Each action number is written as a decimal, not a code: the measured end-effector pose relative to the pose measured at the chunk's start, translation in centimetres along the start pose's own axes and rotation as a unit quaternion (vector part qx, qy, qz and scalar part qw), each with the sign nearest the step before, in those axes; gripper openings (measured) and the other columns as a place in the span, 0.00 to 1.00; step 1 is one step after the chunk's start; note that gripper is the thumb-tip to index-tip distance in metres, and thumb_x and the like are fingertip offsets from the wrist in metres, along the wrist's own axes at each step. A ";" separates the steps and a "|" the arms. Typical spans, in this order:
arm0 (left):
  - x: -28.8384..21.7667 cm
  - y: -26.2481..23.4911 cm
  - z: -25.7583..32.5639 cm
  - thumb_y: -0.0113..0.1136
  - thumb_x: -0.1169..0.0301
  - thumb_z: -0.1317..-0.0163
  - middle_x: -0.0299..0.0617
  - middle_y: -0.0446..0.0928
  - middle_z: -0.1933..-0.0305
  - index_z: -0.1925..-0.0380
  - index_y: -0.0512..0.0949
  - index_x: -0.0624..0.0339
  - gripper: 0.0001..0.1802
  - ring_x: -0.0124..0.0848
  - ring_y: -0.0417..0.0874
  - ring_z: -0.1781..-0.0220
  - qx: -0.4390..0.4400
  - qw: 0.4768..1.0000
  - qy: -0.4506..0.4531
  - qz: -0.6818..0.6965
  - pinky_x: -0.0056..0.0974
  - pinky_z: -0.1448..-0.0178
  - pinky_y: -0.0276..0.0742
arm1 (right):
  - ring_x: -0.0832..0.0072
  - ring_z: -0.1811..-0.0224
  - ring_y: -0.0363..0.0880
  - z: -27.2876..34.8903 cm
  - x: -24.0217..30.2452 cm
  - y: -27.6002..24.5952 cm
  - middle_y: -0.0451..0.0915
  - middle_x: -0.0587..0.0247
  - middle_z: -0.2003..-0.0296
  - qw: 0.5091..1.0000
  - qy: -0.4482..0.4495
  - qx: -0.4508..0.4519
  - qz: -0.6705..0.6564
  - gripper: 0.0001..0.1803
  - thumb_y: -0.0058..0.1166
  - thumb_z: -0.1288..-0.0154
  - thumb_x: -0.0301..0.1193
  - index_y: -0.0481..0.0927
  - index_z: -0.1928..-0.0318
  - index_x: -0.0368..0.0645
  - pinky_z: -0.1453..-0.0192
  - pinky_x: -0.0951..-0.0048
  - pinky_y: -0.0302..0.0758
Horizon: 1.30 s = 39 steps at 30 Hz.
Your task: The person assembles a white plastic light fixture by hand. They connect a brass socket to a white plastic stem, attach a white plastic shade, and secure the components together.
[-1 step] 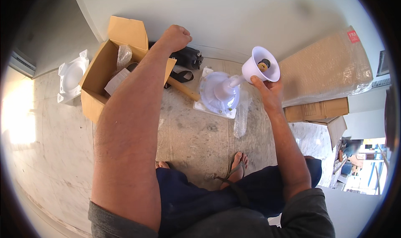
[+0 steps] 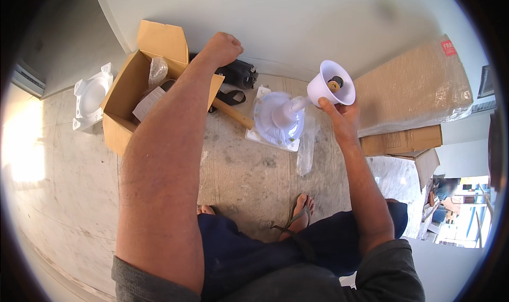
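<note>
My right hand (image 2: 340, 117) grips from below a white bell-shaped cup (image 2: 333, 89) with a brass-coloured piece inside it. The cup sits on a short white stem that joins a white round disc (image 2: 277, 120), which is tilted over a white foam slab (image 2: 265, 139) on the floor. My left hand (image 2: 222, 47) is raised as a closed fist over the far flap of an open cardboard box (image 2: 123, 107). Nothing shows in that fist. My left forearm covers part of the box's right side.
A black bag (image 2: 243, 73) and a wooden handle (image 2: 234, 114) lie between the box and the disc. White foam packing (image 2: 90, 95) lies left of the box. A large wrapped cardboard package (image 2: 413, 90) and flat cartons (image 2: 403, 141) stand right. A clear plastic bag (image 2: 306, 154) lies near my sandalled foot (image 2: 300, 212).
</note>
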<state>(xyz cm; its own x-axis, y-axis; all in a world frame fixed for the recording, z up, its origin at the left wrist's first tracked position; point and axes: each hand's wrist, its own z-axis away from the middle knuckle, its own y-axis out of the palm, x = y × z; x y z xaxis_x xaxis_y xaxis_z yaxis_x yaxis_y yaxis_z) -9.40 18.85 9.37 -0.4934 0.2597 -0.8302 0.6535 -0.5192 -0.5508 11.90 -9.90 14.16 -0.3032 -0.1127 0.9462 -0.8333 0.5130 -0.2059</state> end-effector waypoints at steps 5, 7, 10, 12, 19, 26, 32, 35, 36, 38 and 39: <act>1.3 -0.7 -0.2 0.65 0.64 0.39 0.50 0.86 0.59 0.49 0.84 0.64 0.20 0.35 0.86 0.62 -0.031 0.999 0.015 -0.022 0.39 0.54 0.81 | 0.70 0.44 0.80 -0.3 -0.1 0.3 0.78 0.57 0.45 1.000 -0.013 0.006 0.006 0.32 0.70 0.40 0.23 0.70 0.37 0.35 0.43 0.67 0.81; 1.3 -0.8 0.0 0.66 0.64 0.40 0.53 0.86 0.56 0.51 0.85 0.64 0.20 0.39 0.88 0.58 -0.043 0.997 0.043 -0.054 0.41 0.48 0.81 | 0.70 0.44 0.79 -0.4 0.4 0.1 0.78 0.58 0.45 1.000 -0.013 0.009 0.003 0.32 0.70 0.40 0.23 0.70 0.37 0.35 0.41 0.67 0.79; 0.9 -0.6 0.4 0.66 0.64 0.40 0.57 0.86 0.53 0.52 0.85 0.63 0.19 0.44 0.87 0.50 -0.029 0.998 0.022 -0.057 0.42 0.41 0.79 | 0.71 0.42 0.78 -0.2 0.9 0.5 0.78 0.58 0.44 1.000 0.002 0.000 -0.004 0.33 0.71 0.41 0.22 0.70 0.37 0.35 0.38 0.67 0.77; 0.1 -0.5 0.7 0.66 0.64 0.40 0.56 0.85 0.52 0.52 0.86 0.62 0.19 0.44 0.86 0.48 -0.030 0.999 0.008 -0.041 0.43 0.40 0.79 | 0.71 0.42 0.78 -0.1 0.9 0.6 0.77 0.57 0.44 1.000 0.001 -0.005 -0.006 0.35 0.71 0.42 0.21 0.69 0.36 0.35 0.37 0.67 0.76; -1.3 0.1 0.4 0.66 0.64 0.40 0.57 0.85 0.52 0.52 0.86 0.62 0.18 0.46 0.86 0.47 -0.035 0.999 0.017 -0.028 0.44 0.40 0.78 | 0.69 0.40 0.77 -0.1 2.5 0.7 0.77 0.56 0.42 1.000 -0.008 -0.017 -0.011 0.38 0.72 0.44 0.20 0.68 0.35 0.34 0.35 0.66 0.75; -0.2 0.3 0.2 0.64 0.65 0.40 0.53 0.85 0.50 0.51 0.85 0.62 0.18 0.47 0.85 0.45 -0.017 0.999 0.008 -0.027 0.45 0.38 0.78 | 0.68 0.39 0.78 -0.2 1.7 0.3 0.76 0.55 0.41 1.000 0.005 0.008 -0.017 0.38 0.72 0.43 0.21 0.66 0.34 0.35 0.37 0.66 0.79; -0.4 0.4 0.6 0.67 0.65 0.40 0.56 0.86 0.53 0.52 0.85 0.64 0.18 0.45 0.87 0.49 -0.032 0.999 0.010 -0.025 0.43 0.41 0.78 | 0.70 0.41 0.79 -0.2 1.0 0.1 0.77 0.58 0.42 1.000 0.004 0.004 -0.017 0.36 0.71 0.42 0.20 0.67 0.34 0.36 0.35 0.65 0.76; -0.2 0.4 0.5 0.67 0.66 0.40 0.56 0.86 0.53 0.52 0.85 0.64 0.18 0.45 0.87 0.48 -0.028 0.999 0.013 -0.024 0.43 0.40 0.78 | 0.69 0.40 0.79 -0.1 0.8 0.5 0.76 0.56 0.42 1.000 0.017 0.008 -0.020 0.38 0.72 0.42 0.20 0.66 0.34 0.35 0.36 0.66 0.78; -0.2 0.4 0.5 0.67 0.66 0.40 0.56 0.86 0.53 0.52 0.85 0.64 0.18 0.45 0.87 0.48 -0.027 0.999 0.016 -0.023 0.43 0.40 0.78 | 0.68 0.40 0.79 0.0 0.8 0.5 0.76 0.54 0.41 1.000 0.017 0.013 -0.017 0.39 0.72 0.43 0.21 0.65 0.34 0.34 0.37 0.66 0.80; -0.4 0.7 0.3 0.67 0.66 0.39 0.56 0.86 0.53 0.51 0.85 0.65 0.19 0.45 0.86 0.48 -0.026 0.999 0.020 -0.021 0.43 0.40 0.78 | 0.67 0.39 0.79 -0.1 0.6 0.3 0.75 0.53 0.41 1.000 0.018 0.020 -0.012 0.40 0.73 0.43 0.21 0.63 0.34 0.33 0.38 0.66 0.82; -0.4 0.7 0.3 0.67 0.66 0.39 0.56 0.86 0.53 0.51 0.85 0.65 0.19 0.45 0.86 0.48 -0.027 0.999 0.021 -0.022 0.43 0.40 0.78 | 0.67 0.39 0.79 -0.1 0.4 0.3 0.75 0.53 0.41 1.000 0.019 0.022 -0.011 0.40 0.73 0.44 0.20 0.63 0.34 0.33 0.38 0.66 0.82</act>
<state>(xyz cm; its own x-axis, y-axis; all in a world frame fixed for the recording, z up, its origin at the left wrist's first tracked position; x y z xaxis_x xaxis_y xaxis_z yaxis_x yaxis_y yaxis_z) -8.93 18.14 9.30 -0.4993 0.3155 -0.8070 0.6620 -0.4620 -0.5902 11.58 -9.70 14.47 -0.2675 -0.0915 0.9592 -0.8595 0.4725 -0.1946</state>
